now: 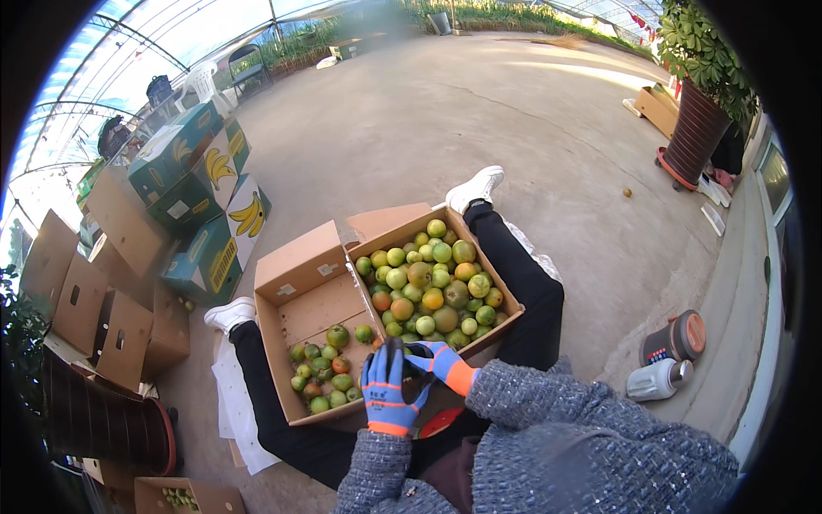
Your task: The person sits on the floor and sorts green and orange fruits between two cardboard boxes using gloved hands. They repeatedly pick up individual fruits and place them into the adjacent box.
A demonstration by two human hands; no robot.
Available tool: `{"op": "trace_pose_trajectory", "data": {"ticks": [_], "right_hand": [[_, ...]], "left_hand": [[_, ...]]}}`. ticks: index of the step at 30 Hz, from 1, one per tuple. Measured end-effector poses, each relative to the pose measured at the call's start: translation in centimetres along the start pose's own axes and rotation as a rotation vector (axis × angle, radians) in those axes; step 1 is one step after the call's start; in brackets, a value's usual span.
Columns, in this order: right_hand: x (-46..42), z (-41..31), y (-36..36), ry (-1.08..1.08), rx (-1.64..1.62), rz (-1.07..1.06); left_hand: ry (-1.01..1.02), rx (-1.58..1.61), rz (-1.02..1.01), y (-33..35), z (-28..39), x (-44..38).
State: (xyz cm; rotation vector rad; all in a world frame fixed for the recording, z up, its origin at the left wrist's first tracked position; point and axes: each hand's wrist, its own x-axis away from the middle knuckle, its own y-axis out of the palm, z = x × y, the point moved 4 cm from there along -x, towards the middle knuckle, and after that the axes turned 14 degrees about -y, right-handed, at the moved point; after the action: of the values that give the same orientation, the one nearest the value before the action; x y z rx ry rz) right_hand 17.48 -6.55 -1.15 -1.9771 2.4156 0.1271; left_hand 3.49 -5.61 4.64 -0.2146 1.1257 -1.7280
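Note:
Two cardboard boxes stand side by side between my outstretched legs. The right box (517, 311) is heaped with green and orange-tinged tomatoes (440, 277). In the left box (268, 347), several tomatoes (322, 367) lie toward the near side, and bare cardboard shows farther back. My left hand (389, 389), in a blue and orange work glove with dark fingertips, is over the near inner corner of the left box. My right hand (443, 363), gloved alike, meets it fingertip to fingertip by the near edge of the right box. Whether either hand holds a tomato is hidden by the gloves.
Banana cartons (192, 193) are stacked at left beside open cardboard boxes (122, 327). A large potted plant (697, 128) stands at far right. On the concrete floor at right are a white bottle (652, 380) and a grey jug (671, 337). One small fruit (627, 192) lies loose.

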Motion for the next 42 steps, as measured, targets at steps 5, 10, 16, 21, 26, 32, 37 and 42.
{"op": "trace_pose_trajectory", "data": {"ticks": [5,10,16,21,26,32,37,42], "right_hand": [[0.7,0.9,0.2,0.168,-0.239,-0.086],[-1.0,-3.2,-5.1,-0.336,0.833,0.123],[-2.6,-3.0,-6.3,-0.275,1.507,-0.332],[-4.6,-1.6,-2.1,-0.331,1.815,-0.640],[-2.5,-3.0,-2.5,-0.294,1.271,-0.135],[-0.1,-2.4,1.6,0.049,0.178,-0.272],[-2.5,-4.8,-5.5,-0.537,1.328,0.178],[-4.2,-1.6,-13.0,-0.019,1.712,0.065]], "left_hand": [[-0.123,0.095,0.071,0.4,-2.7,-0.5],[-0.414,-0.204,0.244,-0.1,-9.9,-1.3],[-0.358,-0.525,0.206,2.0,-11.1,-0.3],[-0.431,-0.458,0.126,1.6,-10.9,-0.5],[-0.200,-0.153,0.249,0.1,-6.6,-0.6],[0.045,-0.005,0.114,1.8,-3.1,-1.2],[-0.371,-0.261,0.277,1.1,-6.7,-1.4],[-0.410,-0.487,0.207,1.4,-7.1,-1.1]]}}
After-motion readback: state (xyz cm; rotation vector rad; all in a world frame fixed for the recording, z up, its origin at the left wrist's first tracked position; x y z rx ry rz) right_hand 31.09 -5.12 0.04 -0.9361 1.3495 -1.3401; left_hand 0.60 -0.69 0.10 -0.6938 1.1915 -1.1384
